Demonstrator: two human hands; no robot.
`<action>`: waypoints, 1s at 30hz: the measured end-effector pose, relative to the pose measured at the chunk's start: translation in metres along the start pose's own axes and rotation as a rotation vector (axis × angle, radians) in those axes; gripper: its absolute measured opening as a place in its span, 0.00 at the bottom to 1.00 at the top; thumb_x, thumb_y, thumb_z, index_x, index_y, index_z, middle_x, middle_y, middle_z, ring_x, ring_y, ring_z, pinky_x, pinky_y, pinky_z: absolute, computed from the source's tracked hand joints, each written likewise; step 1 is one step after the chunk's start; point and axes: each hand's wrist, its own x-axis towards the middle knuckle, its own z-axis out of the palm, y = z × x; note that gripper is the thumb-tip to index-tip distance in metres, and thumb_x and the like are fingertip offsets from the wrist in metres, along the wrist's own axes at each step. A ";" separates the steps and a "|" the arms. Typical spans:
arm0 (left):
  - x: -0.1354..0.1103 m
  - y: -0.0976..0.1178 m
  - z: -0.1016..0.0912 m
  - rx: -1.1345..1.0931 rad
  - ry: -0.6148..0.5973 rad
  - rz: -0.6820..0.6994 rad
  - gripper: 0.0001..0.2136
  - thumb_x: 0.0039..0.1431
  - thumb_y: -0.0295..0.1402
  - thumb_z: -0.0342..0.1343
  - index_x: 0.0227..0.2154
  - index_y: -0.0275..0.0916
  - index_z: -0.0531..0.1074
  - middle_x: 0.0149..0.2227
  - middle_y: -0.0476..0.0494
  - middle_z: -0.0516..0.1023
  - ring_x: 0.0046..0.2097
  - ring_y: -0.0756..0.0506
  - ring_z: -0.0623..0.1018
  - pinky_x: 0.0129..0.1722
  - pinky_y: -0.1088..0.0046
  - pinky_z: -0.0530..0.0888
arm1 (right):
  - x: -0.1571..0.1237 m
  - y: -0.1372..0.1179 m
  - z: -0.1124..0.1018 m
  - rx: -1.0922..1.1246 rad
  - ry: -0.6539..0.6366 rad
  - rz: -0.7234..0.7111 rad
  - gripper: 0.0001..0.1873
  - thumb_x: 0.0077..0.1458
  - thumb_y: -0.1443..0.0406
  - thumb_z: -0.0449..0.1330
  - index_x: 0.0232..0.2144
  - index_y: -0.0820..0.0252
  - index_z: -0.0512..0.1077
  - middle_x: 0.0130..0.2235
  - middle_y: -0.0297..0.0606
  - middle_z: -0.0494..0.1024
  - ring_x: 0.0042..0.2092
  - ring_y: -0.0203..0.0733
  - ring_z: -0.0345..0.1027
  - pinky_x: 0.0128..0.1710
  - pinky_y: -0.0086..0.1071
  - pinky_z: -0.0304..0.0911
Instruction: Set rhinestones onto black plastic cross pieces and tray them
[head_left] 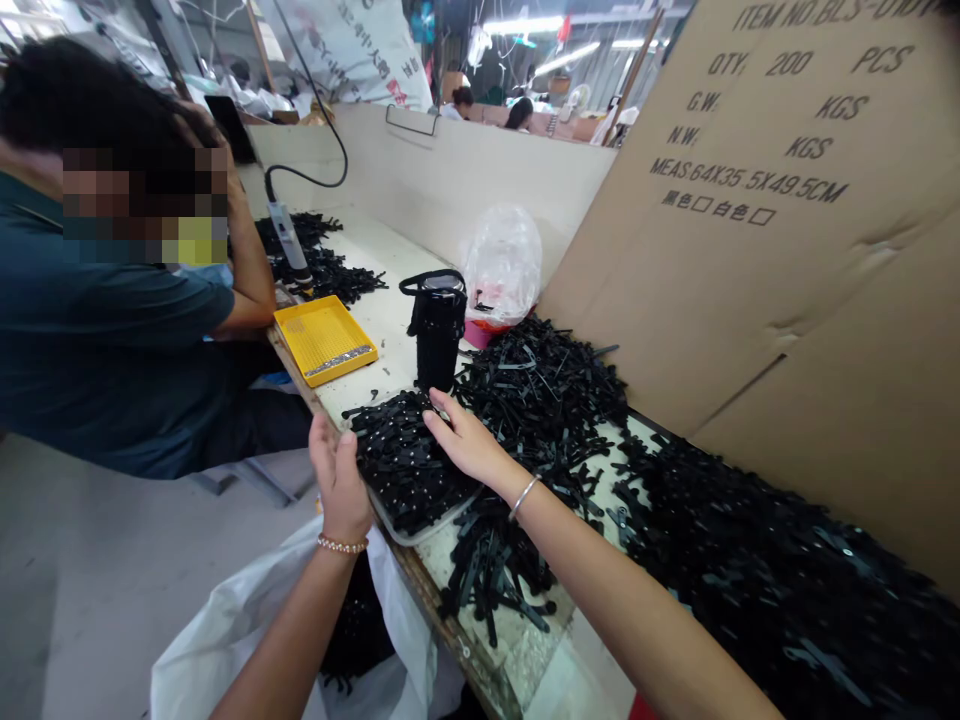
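nearest my lens, the right forearm (637, 590) stretches in from the lower right, and i follow it to the right hand (466, 440), loosely open over the far right side of a shallow tray (411, 538). thumb and forefinger stand apart with nothing between them that i can see; whether they touch the pieces, i can't tell from here. the left hand (341, 478) is open too, palm toward the tray's left side, thumb off the fingers, gripping nothing.

between the hands, the black pieces (409, 450) fill the tray, many showing small silvery dots. i'd judge those to be fitted pieces, with the batch roughly gathered, though i can't count it. plenty seems left: a loose heap (532, 400) lies just beyond, and a bigger pile (757, 570) spreads along the right. more black pieces sit in the white sack (240, 610) below the table edge; i can't say which stage they're at.

the pale table (386, 325) is scuffed, its wooden edge worn. on it stand a black tumbler (439, 345) and a yellow tray (315, 335) of tiny metal bits. printed cardboard (795, 290) leans on my right; a co-worker (112, 350) sits on the left, and strip lights (525, 25) glow beyond the partition (487, 160).
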 end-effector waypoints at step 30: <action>0.022 0.002 0.002 -0.001 0.021 -0.132 0.29 0.55 0.43 0.53 0.56 0.35 0.59 0.58 0.34 0.64 0.60 0.41 0.65 0.61 0.61 0.61 | 0.003 0.000 -0.015 0.669 -0.007 0.235 0.30 0.49 0.76 0.49 0.57 0.64 0.61 0.57 0.38 0.62 0.58 0.30 0.59 0.67 0.31 0.49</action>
